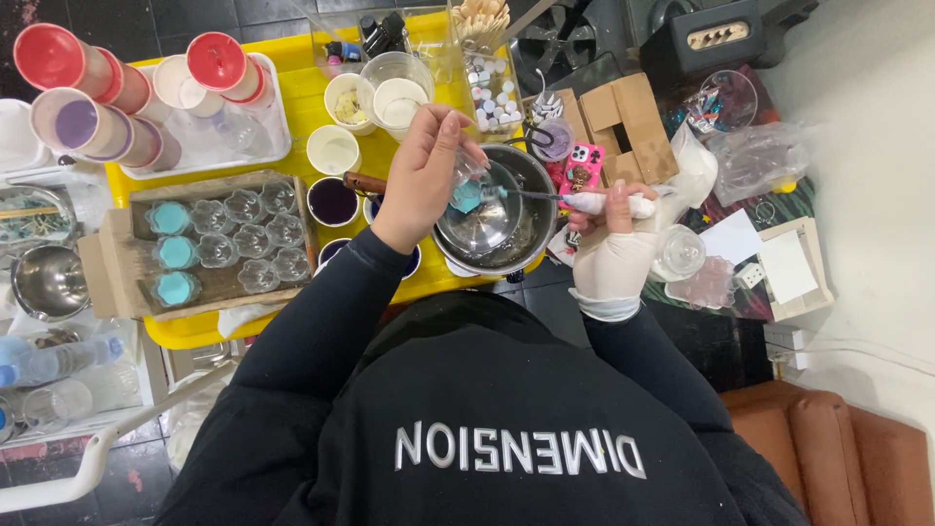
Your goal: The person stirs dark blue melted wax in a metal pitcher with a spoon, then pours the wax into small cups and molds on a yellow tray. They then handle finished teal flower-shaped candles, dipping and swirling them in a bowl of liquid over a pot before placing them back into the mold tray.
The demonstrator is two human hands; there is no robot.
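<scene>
My bare left hand (421, 175) holds a small clear cup with teal material (468, 195) tilted over a steel bowl (534, 200) at the yellow table's (297, 93) front edge. A smaller steel bowl (482, 224) sits inside the larger one. My right hand (612, 258), in a white glove, grips a white-handled tool (616, 204). Its thin metal end reaches left to the cup's mouth.
A cardboard tray (117, 255) on the left holds clear flower-shaped cups, three filled with teal (175, 252). Paper cups of dark purple liquid (333, 202) stand beside the bowl. A white tray (278, 127) of red and purple cups lies behind; a pink phone (581, 167) and cardboard box (628, 122) are right.
</scene>
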